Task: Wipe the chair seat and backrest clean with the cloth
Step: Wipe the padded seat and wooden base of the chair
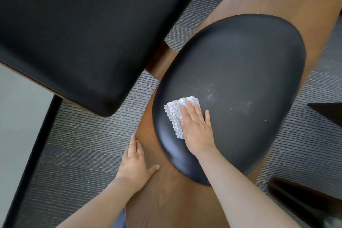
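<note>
The left hand lies flat, fingers straight, on the chair's wooden frame, just beside the black oval backrest pad. The right hand, fingers straight, presses a white dotted cloth onto that pad, near pale dust specks. The black seat sits upper left above grey carpet.

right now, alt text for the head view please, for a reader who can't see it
Right hand presses a white dotted cloth flat on a chair's oval black pad, pale dust specks beside it. Left hand rests on the wooden frame; a square black cushion sits upper left.
</note>
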Motion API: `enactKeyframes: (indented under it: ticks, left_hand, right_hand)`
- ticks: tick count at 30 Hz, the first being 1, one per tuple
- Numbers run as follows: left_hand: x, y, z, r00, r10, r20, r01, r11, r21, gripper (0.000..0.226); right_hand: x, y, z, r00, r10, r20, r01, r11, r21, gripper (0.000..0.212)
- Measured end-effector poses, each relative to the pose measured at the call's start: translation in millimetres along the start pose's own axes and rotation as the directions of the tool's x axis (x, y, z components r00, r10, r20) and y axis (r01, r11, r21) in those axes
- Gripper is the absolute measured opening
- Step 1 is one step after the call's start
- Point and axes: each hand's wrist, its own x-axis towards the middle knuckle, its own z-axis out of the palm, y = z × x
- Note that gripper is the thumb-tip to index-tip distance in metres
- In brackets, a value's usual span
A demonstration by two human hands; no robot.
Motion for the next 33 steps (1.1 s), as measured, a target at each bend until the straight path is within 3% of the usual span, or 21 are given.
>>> enactKeyframes:
  ticks: [5,9,15,33]
  left_hand:
    - [4,21,1,0.997,-0.057,-0.057,0.064,0.99,0.128,0.093]
    - [10,39,1,0.993,0.011,-0.118,-0.001,0.996,0.085,0.085]
    - [11,65,7,0.993,-0.009,-0.117,0.009,1.0,0.002,0.095]
    - [16,82,7,0.991,-0.111,-0.077,0.113,0.993,0.033,0.092]
  right_hand:
    - [-2,24,-7,0.999,0.031,-0.01,-0.031,0.999,-0.015,0.053]
    - [-4,46,-11,0.999,0.05,-0.021,-0.05,0.998,-0.03,0.052]
    - [-5,77,-15,0.995,0.077,-0.065,-0.08,0.995,-0.051,0.052]
    - [-15,145,-30,0.975,0.164,-0.152,-0.18,0.979,-0.096,0.055]
